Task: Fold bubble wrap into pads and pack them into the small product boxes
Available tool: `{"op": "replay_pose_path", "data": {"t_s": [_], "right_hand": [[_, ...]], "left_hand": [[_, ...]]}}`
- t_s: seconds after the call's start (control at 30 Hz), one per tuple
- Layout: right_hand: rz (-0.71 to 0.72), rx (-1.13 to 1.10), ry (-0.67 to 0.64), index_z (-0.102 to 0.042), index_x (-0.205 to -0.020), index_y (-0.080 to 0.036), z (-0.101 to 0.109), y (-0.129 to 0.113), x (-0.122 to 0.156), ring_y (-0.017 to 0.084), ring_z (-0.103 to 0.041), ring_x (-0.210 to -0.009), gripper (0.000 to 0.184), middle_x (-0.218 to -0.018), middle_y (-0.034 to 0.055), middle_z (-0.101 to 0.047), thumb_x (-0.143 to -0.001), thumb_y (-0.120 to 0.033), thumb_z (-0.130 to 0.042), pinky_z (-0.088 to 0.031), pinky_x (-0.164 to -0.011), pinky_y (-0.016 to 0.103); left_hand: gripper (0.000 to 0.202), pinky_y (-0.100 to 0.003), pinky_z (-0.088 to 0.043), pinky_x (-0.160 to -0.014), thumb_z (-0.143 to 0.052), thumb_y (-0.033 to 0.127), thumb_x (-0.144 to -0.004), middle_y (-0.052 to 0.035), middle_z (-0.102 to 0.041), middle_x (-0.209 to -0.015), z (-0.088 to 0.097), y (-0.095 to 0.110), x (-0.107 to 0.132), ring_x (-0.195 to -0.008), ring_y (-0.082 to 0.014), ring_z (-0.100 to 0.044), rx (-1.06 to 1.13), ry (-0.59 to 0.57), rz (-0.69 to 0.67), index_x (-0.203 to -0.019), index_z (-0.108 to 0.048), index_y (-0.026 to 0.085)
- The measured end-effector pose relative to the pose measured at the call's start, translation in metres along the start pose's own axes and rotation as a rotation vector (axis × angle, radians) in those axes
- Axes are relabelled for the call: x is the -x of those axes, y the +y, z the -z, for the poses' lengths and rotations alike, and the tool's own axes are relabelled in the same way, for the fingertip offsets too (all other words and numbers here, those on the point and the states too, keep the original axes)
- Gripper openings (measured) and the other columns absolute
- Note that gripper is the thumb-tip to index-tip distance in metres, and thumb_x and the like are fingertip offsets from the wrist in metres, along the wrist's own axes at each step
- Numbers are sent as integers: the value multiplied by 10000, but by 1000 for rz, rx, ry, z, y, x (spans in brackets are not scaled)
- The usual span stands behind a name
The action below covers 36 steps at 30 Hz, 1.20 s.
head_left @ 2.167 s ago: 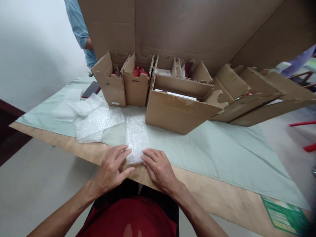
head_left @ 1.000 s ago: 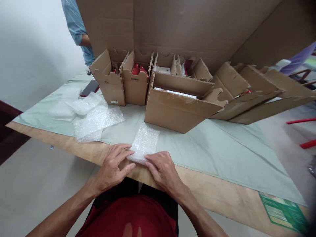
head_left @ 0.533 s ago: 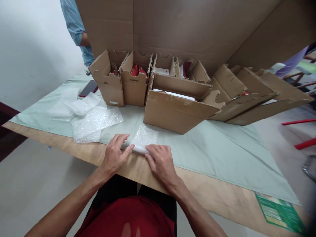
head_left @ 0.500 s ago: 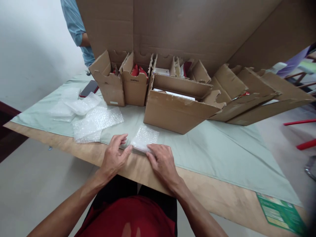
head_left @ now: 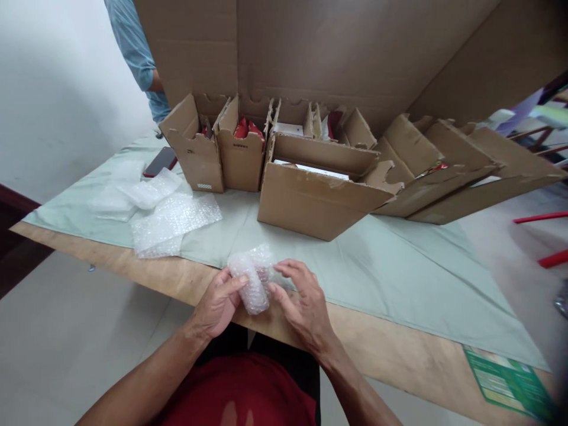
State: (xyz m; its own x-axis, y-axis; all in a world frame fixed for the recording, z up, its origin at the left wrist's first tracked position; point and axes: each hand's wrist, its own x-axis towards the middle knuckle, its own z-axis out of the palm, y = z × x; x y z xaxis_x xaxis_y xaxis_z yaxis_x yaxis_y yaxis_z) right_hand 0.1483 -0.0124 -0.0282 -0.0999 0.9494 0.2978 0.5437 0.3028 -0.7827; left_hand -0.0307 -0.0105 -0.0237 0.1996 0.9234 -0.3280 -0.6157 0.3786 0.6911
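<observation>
A small bundle of bubble wrap [head_left: 254,279], rolled up, is lifted just above the near edge of the wooden table [head_left: 390,349]. My left hand [head_left: 217,305] grips its left side with thumb and fingers closed round it. My right hand [head_left: 304,302] holds the right side, fingers curled against the wrap. What is inside the roll is hidden.
Loose bubble wrap sheets [head_left: 171,219] lie on the pale green cloth [head_left: 399,266] to the left. Several open cardboard boxes [head_left: 317,189] stand in a row behind, under a large cardboard flap. A dark phone [head_left: 160,161] lies far left. A person in a blue sleeve [head_left: 133,47] stands behind.
The bubble wrap lay flat on the table under both hands; now it is rolled into a bundle and lifted off the table between both hands.
</observation>
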Motion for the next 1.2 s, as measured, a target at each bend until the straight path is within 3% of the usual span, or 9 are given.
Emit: {"op": "replay_pose_path", "data": {"t_s": [0.13, 0.27, 0.37, 0.43, 0.57, 0.7, 0.83, 1.1, 1.2], "right_hand": [[-181, -176, -74, -639, -1272, -231, 8, 5, -11, 262, -664, -1017, 495, -1261, 114, -681, -837, -446, -733, -520, -897, 429], [-230, -367, -163, -702, -918, -214, 3, -1, -12, 184, -635, -803, 161, -867, 24, -714, -909, -362, -641, -508, -768, 317], [-178, -370, -138, -681, -848, -215, 0, -9, -6, 171, -623, -788, 137, -830, 11, -695, -911, -320, -620, -502, -763, 301], [-158, -374, -161, -689, -1002, -219, 1, -13, -3, 175, -640, -821, 165, -900, 18, -711, -890, -333, -647, -517, -787, 306], [-260, -387, -196, -468, -1439, -207, 3, -13, -3, 205, -680, -899, 726, -997, 38, -728, -804, -400, -764, -540, -858, 351], [-312, -377, -196, -565, -1242, -224, 6, -7, -7, 188, -663, -821, 469, -906, 8, -716, -815, -330, -728, -527, -773, 318], [-309, -381, -155, -611, -985, -227, 15, 1, -7, 160, -603, -765, 184, -850, -11, -654, -845, -329, -674, -491, -717, 288], [-299, -302, -197, -621, -1171, -223, 46, 16, -9, 180, -642, -829, 347, -955, 25, -717, -828, -268, -654, -527, -781, 316], [-237, -203, -255, -695, -1019, -221, 73, 14, -13, 174, -636, -791, 188, -897, 18, -726, -844, -279, -657, -541, -751, 297]], "left_hand": [[519, -393, -553, -934, -891, 367, -685, -93, -775, -1005, 5, -2, 5, -1054, -301, -712, -60, -31, 33, -1117, -703, 147], [436, -318, -553, -859, -830, 376, -761, -80, -770, -1025, 10, -3, 4, -997, -251, -712, -284, -52, -33, -1105, -691, 148], [359, -305, -552, -817, -728, 368, -848, -64, -761, -1015, 9, 0, 1, -932, -224, -707, -593, -18, -148, -1135, -671, 160], [315, -310, -550, -779, -678, 357, -871, -58, -755, -967, 6, 2, -1, -870, -221, -704, -851, 58, -267, -1120, -668, 165], [341, -343, -552, -754, -614, 345, -888, -75, -754, -962, -2, -8, -6, -830, -242, -711, -1242, 155, -536, -1182, -646, 174], [454, -405, -569, -890, -517, 263, -907, -137, -732, -1167, -8, -20, -4, -1031, -280, -711, -1361, 12, -575, -1344, -558, 144], [609, -384, -544, -1034, -549, 278, -911, -146, -635, -1406, -9, -15, 0, -1254, -266, -640, -1233, -138, -341, -1492, -424, 147], [618, -440, -523, -1080, -510, 230, -909, -129, -593, -1472, -16, -16, -12, -1293, -293, -620, -1358, -321, -263, -1521, -435, 198], [697, -421, -568, -1012, -650, 318, -870, -117, -629, -1421, -30, 4, -26, -1218, -289, -660, -1394, -412, -369, -1524, -422, 242]]}}
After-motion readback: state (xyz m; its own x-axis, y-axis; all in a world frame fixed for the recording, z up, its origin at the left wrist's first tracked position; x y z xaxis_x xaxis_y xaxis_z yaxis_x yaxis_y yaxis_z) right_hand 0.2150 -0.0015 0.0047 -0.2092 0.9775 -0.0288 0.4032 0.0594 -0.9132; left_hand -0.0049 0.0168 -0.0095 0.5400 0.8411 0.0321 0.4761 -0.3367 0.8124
